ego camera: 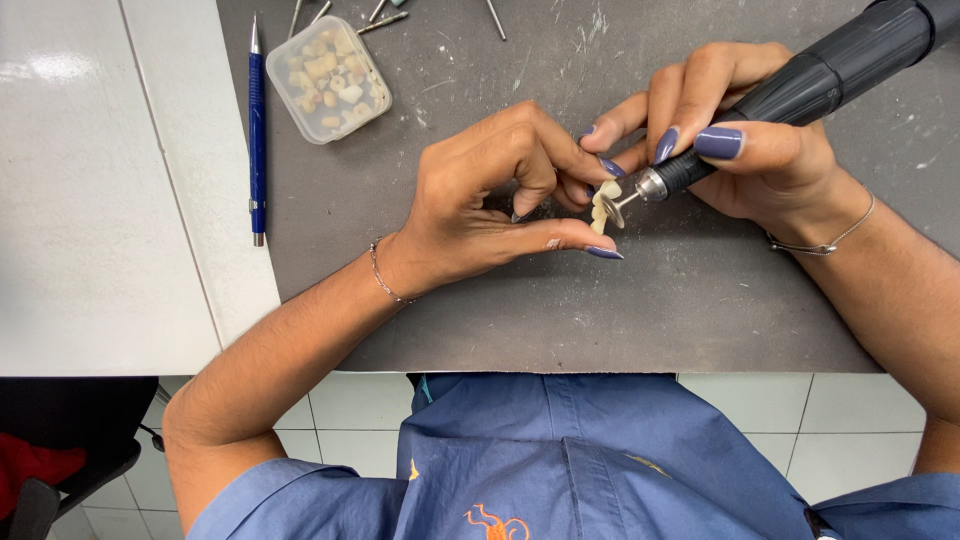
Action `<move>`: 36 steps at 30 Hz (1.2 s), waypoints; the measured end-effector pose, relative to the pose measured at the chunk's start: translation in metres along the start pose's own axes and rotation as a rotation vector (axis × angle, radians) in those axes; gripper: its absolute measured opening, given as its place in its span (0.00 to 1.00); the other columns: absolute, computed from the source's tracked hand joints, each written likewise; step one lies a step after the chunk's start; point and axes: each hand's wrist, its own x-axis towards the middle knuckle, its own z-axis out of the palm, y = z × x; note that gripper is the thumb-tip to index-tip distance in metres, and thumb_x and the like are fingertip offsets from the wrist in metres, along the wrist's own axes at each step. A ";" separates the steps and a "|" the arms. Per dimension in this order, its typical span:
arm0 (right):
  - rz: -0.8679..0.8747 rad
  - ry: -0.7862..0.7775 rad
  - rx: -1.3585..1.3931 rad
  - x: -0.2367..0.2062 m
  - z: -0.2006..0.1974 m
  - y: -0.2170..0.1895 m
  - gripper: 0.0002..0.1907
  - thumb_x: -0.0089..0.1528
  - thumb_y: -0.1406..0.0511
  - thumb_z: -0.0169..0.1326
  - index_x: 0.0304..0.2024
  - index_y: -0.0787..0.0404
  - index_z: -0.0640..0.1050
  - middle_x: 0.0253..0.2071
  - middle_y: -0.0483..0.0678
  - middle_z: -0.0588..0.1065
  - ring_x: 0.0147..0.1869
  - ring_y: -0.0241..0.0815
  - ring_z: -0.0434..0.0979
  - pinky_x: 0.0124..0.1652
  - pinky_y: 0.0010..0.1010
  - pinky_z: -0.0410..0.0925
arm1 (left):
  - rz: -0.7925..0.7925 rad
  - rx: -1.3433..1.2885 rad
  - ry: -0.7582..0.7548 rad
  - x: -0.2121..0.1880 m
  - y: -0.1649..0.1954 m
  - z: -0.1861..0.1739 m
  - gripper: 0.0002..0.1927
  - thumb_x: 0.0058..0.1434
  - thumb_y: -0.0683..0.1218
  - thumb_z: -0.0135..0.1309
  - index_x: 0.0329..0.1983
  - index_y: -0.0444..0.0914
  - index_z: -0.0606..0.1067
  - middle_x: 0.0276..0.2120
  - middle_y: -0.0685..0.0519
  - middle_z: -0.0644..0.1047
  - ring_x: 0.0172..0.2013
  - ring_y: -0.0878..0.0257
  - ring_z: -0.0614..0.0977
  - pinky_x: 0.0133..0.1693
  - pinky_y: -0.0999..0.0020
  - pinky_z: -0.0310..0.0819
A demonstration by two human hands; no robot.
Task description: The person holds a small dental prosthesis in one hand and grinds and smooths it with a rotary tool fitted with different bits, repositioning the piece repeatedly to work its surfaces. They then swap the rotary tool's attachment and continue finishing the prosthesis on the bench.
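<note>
Left hand [490,200]: thumb and curled fingers pinched shut on a small cream tooth-shaped piece [600,210], held just above the grey mat [560,320]. Only the outer edge of the piece shows past the fingertips; the rest is hidden inside the pinch. Heel of the hand rests on the mat.

Right hand [745,140]: closed around a black rotary handpiece [800,85] in a pen-like grip, thumb on top, index and middle fingers wrapped near the metal nose. The handpiece body runs up and out toward the top right corner. Its thin disc tip [618,203] sits against the cream piece, touching or nearly so; I cannot tell which. Right fingertips meet the left fingertips beside the piece.

Both wrists carry thin chain bracelets. Nails are painted dull violet.

Surroundings: mat is scuffed and dusted with pale marks. At its upper left stands a small clear plastic box [328,78] holding many cream and tan tooth-shaped pieces, well apart from the hands. Several thin metal burs [380,20] lie along the top edge near the box. A blue pen [257,130] lies lengthwise on the white bench [100,200], just beside the mat's left edge. Blue work shirt [600,460] at bottom; pale tiled floor below the bench edge.
</note>
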 end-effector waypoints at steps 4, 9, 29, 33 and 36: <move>-0.001 0.000 -0.034 -0.002 -0.001 0.001 0.06 0.71 0.67 0.57 0.43 0.65 0.79 0.39 0.53 0.79 0.66 0.58 0.78 0.60 0.46 0.79 | -0.011 -0.004 0.001 -0.001 0.000 0.000 0.26 0.59 0.43 0.74 0.30 0.38 0.63 0.46 0.46 0.80 0.41 0.68 0.85 0.43 0.76 0.88; -0.001 0.002 -0.047 -0.002 0.000 0.001 0.07 0.71 0.66 0.59 0.44 0.65 0.79 0.40 0.53 0.78 0.68 0.56 0.76 0.61 0.47 0.78 | -0.004 0.004 0.010 0.001 0.000 0.000 0.26 0.59 0.43 0.74 0.30 0.38 0.62 0.46 0.46 0.79 0.42 0.68 0.85 0.45 0.76 0.88; -0.052 0.316 -0.478 0.003 0.019 -0.001 0.18 0.68 0.74 0.57 0.54 0.55 0.65 0.48 0.55 0.76 0.54 0.42 0.82 0.54 0.28 0.81 | -0.190 0.145 0.147 0.004 0.010 0.002 0.18 0.68 0.33 0.64 0.59 0.35 0.77 0.57 0.50 0.73 0.51 0.64 0.85 0.57 0.72 0.89; -0.096 0.260 -0.512 0.006 0.020 -0.002 0.21 0.72 0.78 0.57 0.57 0.55 0.63 0.51 0.57 0.74 0.59 0.46 0.82 0.58 0.30 0.80 | -0.189 0.064 0.248 0.005 0.007 0.006 0.17 0.65 0.36 0.65 0.51 0.31 0.71 0.50 0.50 0.74 0.54 0.63 0.83 0.57 0.70 0.88; -0.098 0.249 -0.532 0.004 0.020 -0.001 0.21 0.73 0.78 0.57 0.57 0.55 0.62 0.53 0.57 0.74 0.60 0.47 0.82 0.59 0.31 0.80 | -0.203 0.046 0.278 0.002 0.001 0.005 0.19 0.66 0.37 0.67 0.46 0.32 0.66 0.47 0.50 0.77 0.50 0.65 0.85 0.52 0.73 0.87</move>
